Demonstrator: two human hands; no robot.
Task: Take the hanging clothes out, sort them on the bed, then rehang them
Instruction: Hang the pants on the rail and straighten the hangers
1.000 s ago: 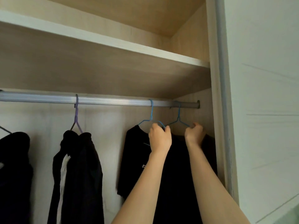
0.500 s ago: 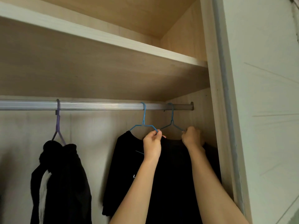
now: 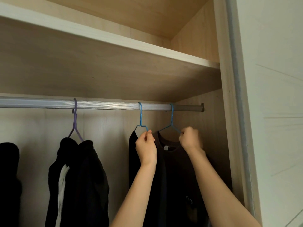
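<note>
While both hands are reaching up at the right of the frame, the left hand (image 3: 146,149) is pinching one blue hanger (image 3: 140,118) and the right hand (image 3: 190,139) is gripping the other hanger (image 3: 171,122). Both shirts are hanging on the rail (image 3: 106,105); lifting each hook straight up should be freeing them cleanly.

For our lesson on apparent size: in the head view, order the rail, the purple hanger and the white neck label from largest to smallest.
1. Rail, spanning most of the wardrobe.
2. Purple hanger.
3. White neck label, smallest.
</note>
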